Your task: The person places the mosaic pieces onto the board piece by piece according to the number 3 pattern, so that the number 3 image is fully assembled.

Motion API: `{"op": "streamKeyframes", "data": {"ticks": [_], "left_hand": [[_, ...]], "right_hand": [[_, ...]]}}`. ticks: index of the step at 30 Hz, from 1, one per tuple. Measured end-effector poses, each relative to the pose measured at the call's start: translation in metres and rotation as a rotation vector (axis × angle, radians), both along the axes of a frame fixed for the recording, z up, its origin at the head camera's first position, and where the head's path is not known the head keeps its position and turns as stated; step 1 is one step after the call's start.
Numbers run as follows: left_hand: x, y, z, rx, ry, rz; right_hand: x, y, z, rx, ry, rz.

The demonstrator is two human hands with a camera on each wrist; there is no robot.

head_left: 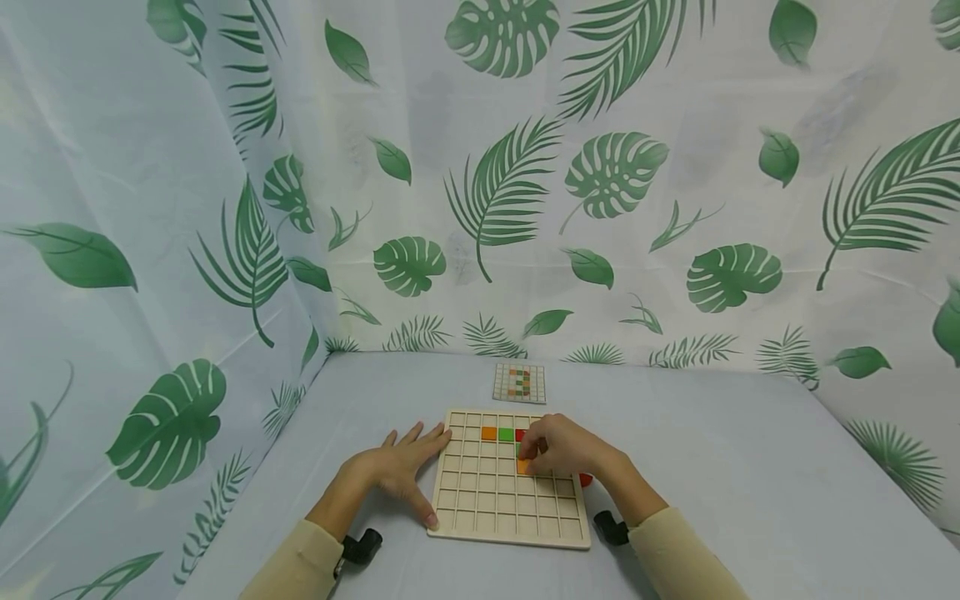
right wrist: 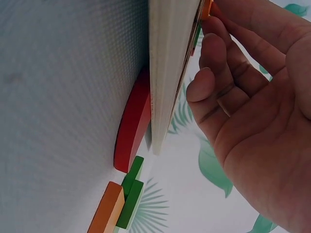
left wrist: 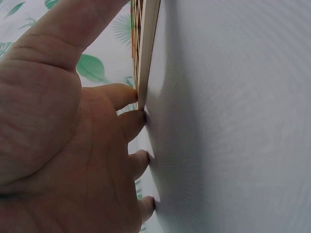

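Here's my right hand, arched over the board, thumb and fingers pinching an orange tile; my left hand spreads wide, braced on the board's left edge. The tile's flat and bright, just right of the board's middle, though whether it's fully seated I can't quite see. Red block right beside the board's right edge; grey cloth stretching wide beyond.
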State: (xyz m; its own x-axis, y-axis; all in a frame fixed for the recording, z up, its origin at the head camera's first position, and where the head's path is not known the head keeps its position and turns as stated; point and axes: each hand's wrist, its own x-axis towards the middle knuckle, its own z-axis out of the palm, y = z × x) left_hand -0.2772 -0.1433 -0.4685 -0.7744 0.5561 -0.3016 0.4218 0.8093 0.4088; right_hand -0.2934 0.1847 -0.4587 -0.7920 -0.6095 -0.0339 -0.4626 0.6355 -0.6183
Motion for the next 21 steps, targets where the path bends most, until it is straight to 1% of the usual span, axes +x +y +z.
{"op": "streamKeyframes", "data": {"ticks": [13,18,21], "left_hand": [[0.0004,0.0001,0.0005,-0.006,0.005,-0.002],[0.0006,0.0002,0.0007,-0.009,0.008,-0.003],[0.0004,0.0005,0.0007,-0.008,0.003,0.001]], "right_hand": [[-0.0005,0.0004,-0.0029,0.009,0.011,0.001],[-0.0001,0.0002,-0.0021,0.010,0.016,-0.002],[0.0005,0.0012,-0.0001,0.018,0.004,-0.008]]}}
